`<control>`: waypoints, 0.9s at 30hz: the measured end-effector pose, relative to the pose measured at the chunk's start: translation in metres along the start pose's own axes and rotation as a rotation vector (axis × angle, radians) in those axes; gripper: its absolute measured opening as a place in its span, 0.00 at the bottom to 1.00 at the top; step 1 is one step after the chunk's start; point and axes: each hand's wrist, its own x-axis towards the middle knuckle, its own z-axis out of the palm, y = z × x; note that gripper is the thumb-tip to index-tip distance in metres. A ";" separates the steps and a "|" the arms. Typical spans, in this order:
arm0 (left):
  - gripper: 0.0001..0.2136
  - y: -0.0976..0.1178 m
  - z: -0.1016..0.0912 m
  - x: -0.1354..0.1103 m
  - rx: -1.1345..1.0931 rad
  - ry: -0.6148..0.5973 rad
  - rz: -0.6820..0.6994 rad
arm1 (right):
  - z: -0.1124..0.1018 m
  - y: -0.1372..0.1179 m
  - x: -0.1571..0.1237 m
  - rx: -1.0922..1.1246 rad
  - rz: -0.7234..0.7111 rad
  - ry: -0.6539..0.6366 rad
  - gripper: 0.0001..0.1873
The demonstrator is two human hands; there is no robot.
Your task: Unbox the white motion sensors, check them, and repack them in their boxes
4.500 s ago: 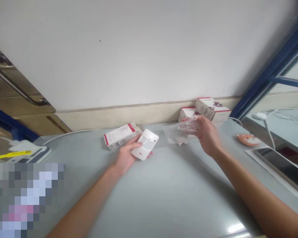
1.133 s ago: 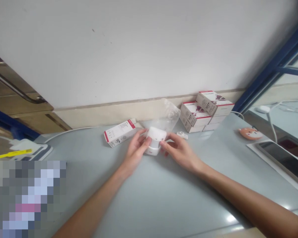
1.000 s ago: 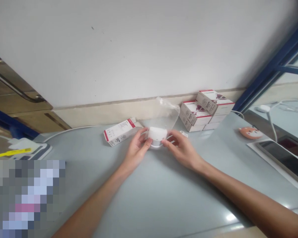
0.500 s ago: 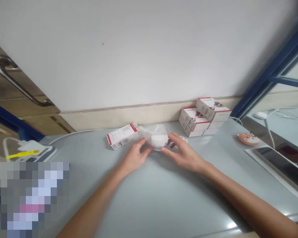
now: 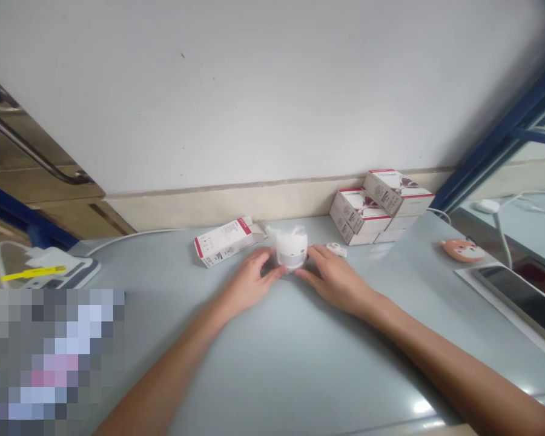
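Note:
A white plastic sensor (image 5: 292, 251) stands on the grey table (image 5: 272, 357), wrapped in a clear plastic bag (image 5: 284, 231) gathered at its top. My left hand (image 5: 249, 280) holds its left side with the fingertips. My right hand (image 5: 333, 281) presses against its right side. Just left of the sensor lies a white box with a red edge (image 5: 227, 241), open at one end. A small white plastic part (image 5: 336, 249) sits beside my right fingers.
Several white and red boxes (image 5: 372, 209) are stacked against the wall at the table's back. An orange fox-shaped object (image 5: 462, 249) and a tablet (image 5: 522, 297) lie to the right. A white cable (image 5: 131, 234) runs along the back left. A blurred patch covers the lower left.
The bag has gone from standing up loosely behind the sensor to being wrapped close around it. The sensor has come down onto the table, and both hands have lowered with it.

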 end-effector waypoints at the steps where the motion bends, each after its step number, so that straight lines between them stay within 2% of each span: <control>1: 0.20 0.001 0.000 0.000 0.014 0.003 0.003 | 0.001 0.001 0.000 -0.007 0.006 -0.014 0.09; 3: 0.22 0.008 0.000 -0.002 0.025 0.017 0.011 | 0.004 0.004 0.001 -0.022 0.004 -0.038 0.06; 6: 0.30 0.020 0.002 -0.004 -0.035 0.071 0.010 | 0.007 0.006 0.000 -0.026 -0.009 -0.032 0.06; 9: 0.26 0.024 0.004 -0.004 -0.125 0.096 -0.057 | 0.007 0.006 -0.001 -0.012 -0.036 -0.026 0.07; 13: 0.24 0.020 0.006 -0.004 -0.148 0.026 -0.161 | 0.007 0.003 -0.002 -0.016 -0.091 -0.029 0.13; 16: 0.23 0.020 0.007 -0.006 -0.114 0.002 -0.163 | 0.009 0.005 -0.002 -0.040 -0.068 -0.028 0.16; 20: 0.23 0.025 0.010 -0.007 -0.146 0.042 -0.187 | 0.010 0.007 -0.002 -0.031 -0.090 -0.028 0.12; 23: 0.22 0.027 0.010 -0.003 -0.446 0.130 -0.249 | 0.006 0.001 -0.002 0.094 -0.083 0.004 0.14; 27: 0.18 0.032 0.003 0.004 -1.010 0.230 -0.390 | -0.002 -0.012 0.000 0.447 0.009 0.121 0.16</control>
